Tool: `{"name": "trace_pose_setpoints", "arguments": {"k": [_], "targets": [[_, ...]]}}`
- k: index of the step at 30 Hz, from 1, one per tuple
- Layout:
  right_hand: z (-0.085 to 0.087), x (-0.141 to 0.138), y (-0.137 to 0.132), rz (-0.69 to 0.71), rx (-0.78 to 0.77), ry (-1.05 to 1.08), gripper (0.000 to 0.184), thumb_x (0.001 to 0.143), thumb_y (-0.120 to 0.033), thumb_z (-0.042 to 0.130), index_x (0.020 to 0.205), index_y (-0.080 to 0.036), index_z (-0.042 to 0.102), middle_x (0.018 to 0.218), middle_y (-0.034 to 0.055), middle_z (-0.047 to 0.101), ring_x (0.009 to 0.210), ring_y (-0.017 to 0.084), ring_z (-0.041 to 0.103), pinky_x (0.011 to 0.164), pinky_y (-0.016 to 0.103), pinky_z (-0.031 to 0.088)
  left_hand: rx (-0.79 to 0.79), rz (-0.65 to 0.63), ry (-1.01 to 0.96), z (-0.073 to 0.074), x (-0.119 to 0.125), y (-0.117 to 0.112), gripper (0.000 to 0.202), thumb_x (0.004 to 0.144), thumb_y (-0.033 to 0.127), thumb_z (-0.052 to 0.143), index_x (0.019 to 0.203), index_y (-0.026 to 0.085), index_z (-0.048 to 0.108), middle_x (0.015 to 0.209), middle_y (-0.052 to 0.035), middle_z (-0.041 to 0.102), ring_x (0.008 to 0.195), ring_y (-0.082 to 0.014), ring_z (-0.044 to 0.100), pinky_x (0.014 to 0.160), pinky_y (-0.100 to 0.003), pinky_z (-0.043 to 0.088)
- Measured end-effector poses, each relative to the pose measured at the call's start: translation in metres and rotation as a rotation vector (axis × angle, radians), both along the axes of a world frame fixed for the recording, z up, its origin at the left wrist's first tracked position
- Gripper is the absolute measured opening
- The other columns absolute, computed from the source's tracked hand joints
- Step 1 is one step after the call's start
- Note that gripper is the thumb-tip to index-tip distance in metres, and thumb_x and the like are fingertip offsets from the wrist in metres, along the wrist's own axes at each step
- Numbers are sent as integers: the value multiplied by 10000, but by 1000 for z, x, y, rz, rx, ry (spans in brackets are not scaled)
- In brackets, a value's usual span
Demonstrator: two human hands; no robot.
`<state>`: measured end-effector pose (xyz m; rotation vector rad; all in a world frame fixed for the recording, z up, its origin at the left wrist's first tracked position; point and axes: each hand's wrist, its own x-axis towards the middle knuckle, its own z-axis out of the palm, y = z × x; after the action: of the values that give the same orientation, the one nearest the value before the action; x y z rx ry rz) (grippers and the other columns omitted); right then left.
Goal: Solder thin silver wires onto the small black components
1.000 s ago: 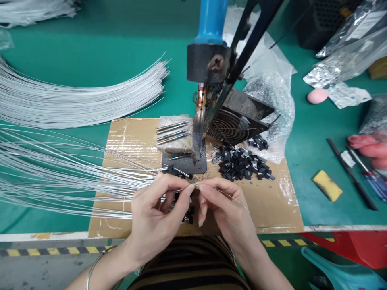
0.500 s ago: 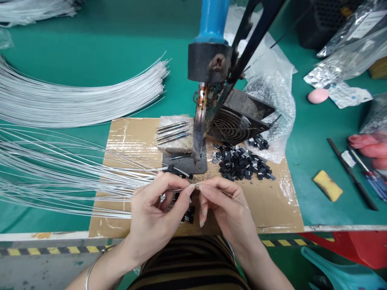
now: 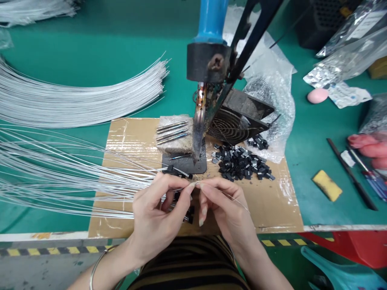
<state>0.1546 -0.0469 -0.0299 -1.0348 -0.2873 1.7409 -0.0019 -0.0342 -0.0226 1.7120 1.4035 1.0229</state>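
Note:
My left hand [image 3: 160, 215] and my right hand [image 3: 231, 211] meet fingertip to fingertip over the front of the cardboard. Both are closed in a pinch on a thin wire [image 3: 237, 200], whose loose length trails off to the right; the spot between the fingertips is too small to make out. Under and behind my left hand, black connectors [image 3: 190, 215] sit at the ends of loose white wires [image 3: 69, 173]. Just beyond my fingertips, a soldering iron [image 3: 198, 137] points down from its stand.
Small black connectors [image 3: 242, 163] lie heaped right of the iron, before a fan [image 3: 234, 125]. Spare metal tips [image 3: 172, 131] rest on a block at the left. A white wire bundle [image 3: 90, 102] lies behind. At right are a yellow sponge [image 3: 327, 185] and a black rod [image 3: 352, 175].
My left hand and forearm have shifted very slightly to the right. The pinch of both hands on the wire stays the same.

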Motion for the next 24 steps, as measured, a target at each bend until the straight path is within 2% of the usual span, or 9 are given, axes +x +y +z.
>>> {"name": "trace_pose_setpoints", "arguments": {"k": [11, 16, 18, 20, 22, 24], "targets": [[-3, -15, -7, -137, -6, 68, 89, 796, -301, 914, 824, -222, 884, 574, -31, 691, 425, 64, 596, 439, 154, 577, -21, 69, -62, -7, 5, -7, 111, 930, 123, 750, 936, 234, 751, 672, 41, 631, 518, -82, 468, 486, -225, 382], [-4, -13, -8, -121, 18, 48, 88, 839, -313, 887, 872, -231, 891, 634, -15, 721, 477, 78, 624, 456, 167, 598, -92, 70, -74, -3, 5, -4, 81, 940, 152, 743, 914, 228, 750, 680, 29, 681, 524, -85, 520, 493, -212, 399], [-5, -3, -9, -118, 64, -4, 193, 898, -406, 825, 928, -229, 897, 716, 21, 753, 585, 127, 689, 479, 205, 628, -147, 77, -99, -1, 4, -1, 67, 944, 170, 740, 911, 228, 750, 709, 19, 712, 543, -89, 553, 494, -206, 403], [-7, 14, -12, -148, 126, -106, 427, 999, -555, 654, 983, -204, 898, 793, 70, 775, 722, 181, 738, 515, 241, 651, -194, 88, -138, 0, 3, 2, 49, 940, 189, 747, 910, 227, 754, 721, 17, 720, 552, -90, 563, 493, -199, 403], [-11, 34, -17, -194, 176, -265, 565, 1070, -581, 487, 1008, -197, 896, 832, 97, 795, 751, 194, 749, 554, 264, 661, -232, 100, -170, 1, 1, 5, 23, 933, 210, 757, 925, 226, 772, 727, 14, 721, 552, -89, 555, 489, -195, 399], [-15, 53, -22, -246, 221, -438, 616, 1081, -603, 435, 998, -205, 899, 824, 108, 808, 721, 203, 757, 551, 284, 654, -252, 117, -178, 2, 0, 8, 21, 922, 227, 770, 930, 226, 790, 730, 12, 721, 552, -89, 542, 487, -193, 395]]}}
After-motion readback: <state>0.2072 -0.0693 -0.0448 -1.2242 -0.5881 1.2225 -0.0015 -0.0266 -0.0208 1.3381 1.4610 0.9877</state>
